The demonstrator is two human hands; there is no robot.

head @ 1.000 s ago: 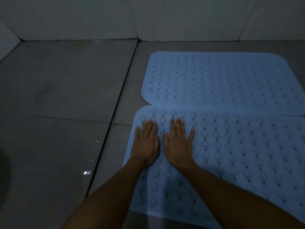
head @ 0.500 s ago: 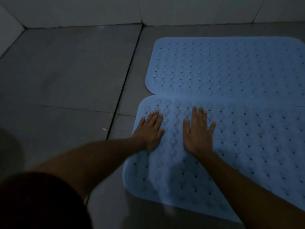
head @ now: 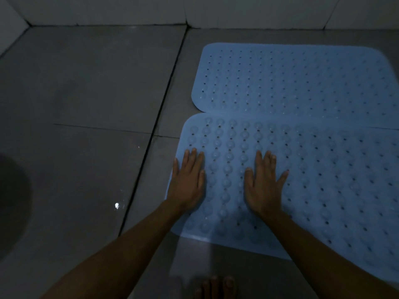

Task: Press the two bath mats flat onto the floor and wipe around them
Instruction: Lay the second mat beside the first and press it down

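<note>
Both palms are lying flat with straight fingers, grasping nothing: left hand and right hand pressing the near mat at centre frame. Its long axis is running left to right, as is the far mat's; both are getting cut off at the right edge in dim light.

We see a dim floor of large grey square tiles, split by dark grout lines that run away from us and across. Along the top, a pale tiled wall meets the floor, and a second wall face angles in at the upper left corner. On the tile at lower left sits 1 small bright white glint, with a fainter white speck farther up. A dark rounded shape fills the left edge; we cannot tell what it is. The toes of a bare foot show at the bottom edge.
</note>
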